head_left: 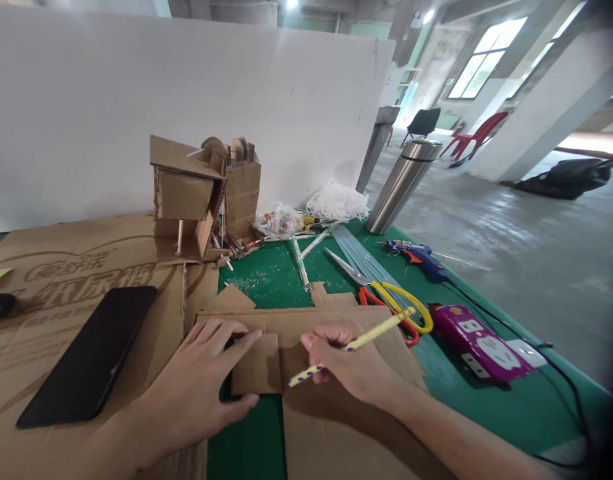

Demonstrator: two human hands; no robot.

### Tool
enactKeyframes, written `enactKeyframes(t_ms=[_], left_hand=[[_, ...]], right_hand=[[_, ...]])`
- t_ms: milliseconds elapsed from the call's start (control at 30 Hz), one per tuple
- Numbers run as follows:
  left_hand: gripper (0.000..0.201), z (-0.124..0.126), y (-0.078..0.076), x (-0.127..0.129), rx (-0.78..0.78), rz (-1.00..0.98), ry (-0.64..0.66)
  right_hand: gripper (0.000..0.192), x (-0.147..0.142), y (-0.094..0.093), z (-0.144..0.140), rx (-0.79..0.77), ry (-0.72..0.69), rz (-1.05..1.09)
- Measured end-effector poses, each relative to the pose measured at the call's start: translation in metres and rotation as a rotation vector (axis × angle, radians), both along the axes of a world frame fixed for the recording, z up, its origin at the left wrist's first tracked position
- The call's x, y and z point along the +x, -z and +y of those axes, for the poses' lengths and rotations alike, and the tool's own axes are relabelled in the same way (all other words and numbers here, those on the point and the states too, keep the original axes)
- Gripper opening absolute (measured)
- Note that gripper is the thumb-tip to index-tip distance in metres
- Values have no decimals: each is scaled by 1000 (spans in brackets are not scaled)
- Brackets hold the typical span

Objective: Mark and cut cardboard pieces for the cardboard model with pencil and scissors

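Bracing a card square (pixel 261 367), the spread left hand (pixel 199 370) is risking slippage, if pressing lightly. The right hand (pixel 354 373) is pinching a pencil (pixel 379 332).

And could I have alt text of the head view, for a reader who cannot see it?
The right hand holds a spotted pencil beside a small cardboard square that the left hand touches. Behind stand a cardboard model and a metal flask; scissors and a glue gun lie nearby.

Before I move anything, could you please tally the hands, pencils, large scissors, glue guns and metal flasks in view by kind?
Left hand and right hand: 2
Pencil: 1
Large scissors: 1 pair
Glue gun: 1
Metal flask: 1
Total: 6
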State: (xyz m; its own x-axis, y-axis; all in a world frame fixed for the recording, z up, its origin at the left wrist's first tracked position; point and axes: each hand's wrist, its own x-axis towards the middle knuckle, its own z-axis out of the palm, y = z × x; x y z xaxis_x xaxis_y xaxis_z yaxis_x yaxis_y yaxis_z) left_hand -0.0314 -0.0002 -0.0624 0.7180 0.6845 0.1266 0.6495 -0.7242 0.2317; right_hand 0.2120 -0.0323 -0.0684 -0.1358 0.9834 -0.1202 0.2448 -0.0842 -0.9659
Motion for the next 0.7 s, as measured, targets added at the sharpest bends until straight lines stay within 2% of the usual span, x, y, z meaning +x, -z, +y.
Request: enactKeyframes(t_ms=[200,300,367,467,533,600,700], left_hand=[[62,-3,-7,-2,5,-61,1],[58,-2,-12,-6,20,-192,-50],[54,0,-13,-9,12,-284,-140],[53,3,-10,-11,-44,-370,-305],[54,4,-8,-11,-83,-397,-358],[55,4,-7,-11,-105,-410,-366],[56,3,-7,-12,-136,-451,-358]], right_hand=[[57,5,-13,-2,49,212,19],[60,10,-18,-6,218,296,-168],[51,11,-21,-6,366,269,-403],[26,11,-21,-2,526,207,-728],[26,12,-19,2,598,214,-885],[24,13,-17,5,625,202,-994],[19,15,-15,7,578,156,-1051]])
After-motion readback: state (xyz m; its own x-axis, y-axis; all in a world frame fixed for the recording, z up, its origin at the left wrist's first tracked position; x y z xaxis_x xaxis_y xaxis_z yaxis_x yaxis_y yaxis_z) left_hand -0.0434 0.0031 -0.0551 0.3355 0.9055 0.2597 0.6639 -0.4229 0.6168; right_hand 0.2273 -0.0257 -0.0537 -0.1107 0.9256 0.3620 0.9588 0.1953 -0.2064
